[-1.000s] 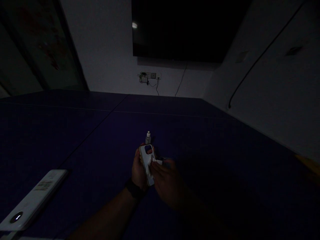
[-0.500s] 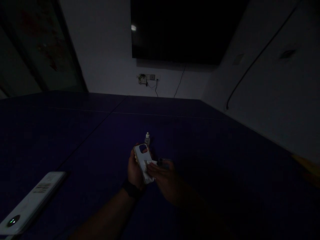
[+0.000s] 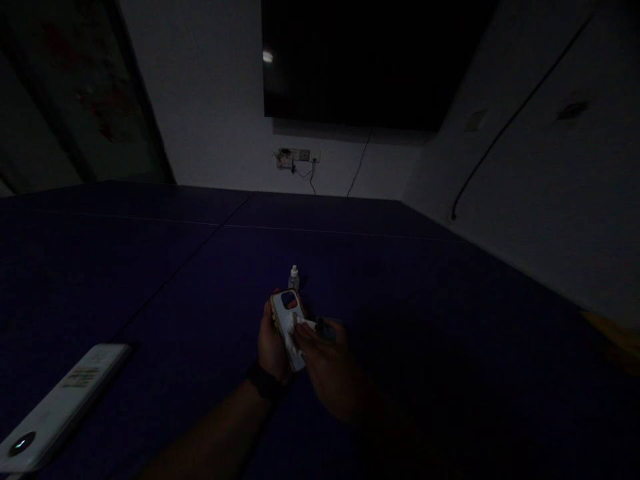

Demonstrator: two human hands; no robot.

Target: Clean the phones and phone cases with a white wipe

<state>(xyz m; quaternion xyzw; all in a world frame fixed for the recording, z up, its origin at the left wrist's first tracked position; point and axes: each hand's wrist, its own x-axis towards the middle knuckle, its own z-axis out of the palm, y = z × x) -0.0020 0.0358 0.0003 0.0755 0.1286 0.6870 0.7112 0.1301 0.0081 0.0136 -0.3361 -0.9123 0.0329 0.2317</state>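
Note:
In dim light my left hand (image 3: 271, 343) is wrapped round a pale phone case (image 3: 283, 313) with a gold-coloured edge and a camera cutout at its top. My right hand (image 3: 325, 360) presses a crumpled white tissue (image 3: 294, 325) against the flat of the case. Just beyond the case stands a small clear bottle (image 3: 294, 279) with a white cap, its lower part hidden. A greyish phone-like object (image 3: 330, 327) shows behind my right fingers; most of it is covered, and I cannot tell whether it is touched.
A white power bank (image 3: 65, 403) with a round dark display lies at the lower left on the dark blue tabletop (image 3: 190, 293). On the far wall are a large black screen (image 3: 355, 67) and sockets with cables (image 3: 300, 157). Something yellow (image 3: 613, 333) sits at the right edge.
My right hand and the tissue have shifted slightly on the case. The case has moved a little to the right and down with my left hand.

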